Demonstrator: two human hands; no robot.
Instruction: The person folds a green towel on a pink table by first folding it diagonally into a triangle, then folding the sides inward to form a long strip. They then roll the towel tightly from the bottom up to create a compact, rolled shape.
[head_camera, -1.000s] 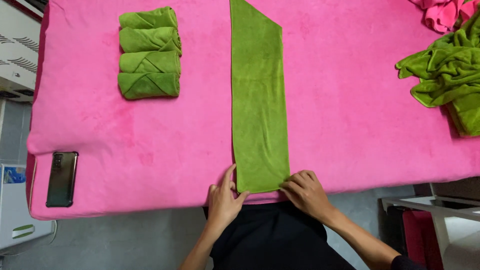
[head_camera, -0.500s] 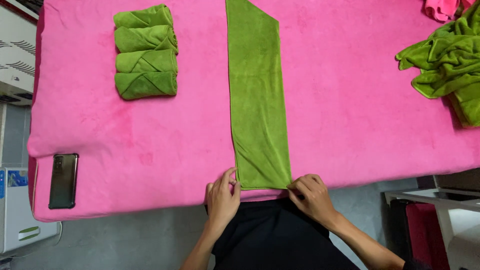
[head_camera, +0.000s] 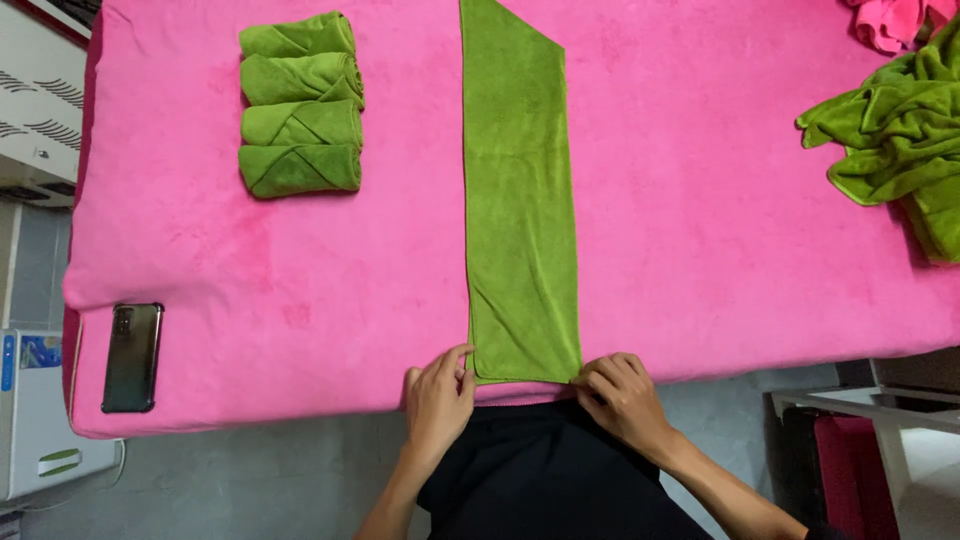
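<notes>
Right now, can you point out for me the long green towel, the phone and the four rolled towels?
long green towel (head_camera: 520, 200): head view, middle of the folded strip.
phone (head_camera: 132, 357): head view, centre of its dark back.
rolled towels (head_camera: 300, 105): head view, middle of the stack.
</notes>
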